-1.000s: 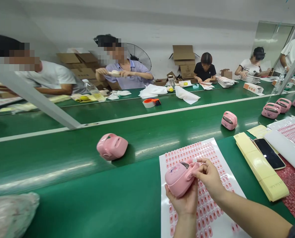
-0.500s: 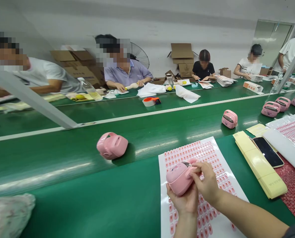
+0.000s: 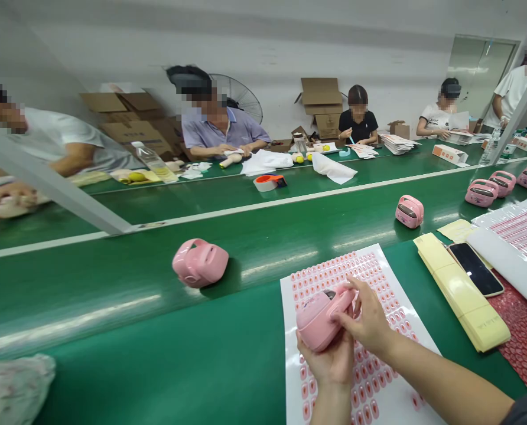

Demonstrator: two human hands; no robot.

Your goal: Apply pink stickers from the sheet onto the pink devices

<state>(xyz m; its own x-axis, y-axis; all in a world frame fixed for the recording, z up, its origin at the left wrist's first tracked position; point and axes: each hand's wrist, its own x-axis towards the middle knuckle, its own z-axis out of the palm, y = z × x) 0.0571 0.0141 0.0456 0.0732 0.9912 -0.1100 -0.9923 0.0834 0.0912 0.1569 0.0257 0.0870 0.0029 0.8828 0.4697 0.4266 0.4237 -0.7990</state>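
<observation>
A small pink plastic device with a loop handle and a dark window point(image 3: 319, 321) is tilted above a white sheet of pink stickers point(image 3: 296, 348). My left hand point(image 3: 332, 363) cups it from below, fingers wrapped round its base. With my right hand point(image 3: 367, 316) I grip the handle side, thumb against the side and fingertips at the top of the handle. Whether a sticker is between those fingers is hidden. The sheet lies on the green table under both hands, with rows of stickers and bare white patches.
Another pink device point(image 3: 200, 262) sits on the green belt point(image 3: 113, 277) to the left, and one point(image 3: 409, 211) to the right. Yellow paper strips point(image 3: 462, 292) and a phone point(image 3: 476, 268) lie at the right. A plastic bag point(image 3: 15, 386) is at lower left. Co-workers sit across.
My right hand's fingers have moved up from the device's side to its handle, which now stands higher, while the thumb stays at the side. My left hand keeps its hold.
</observation>
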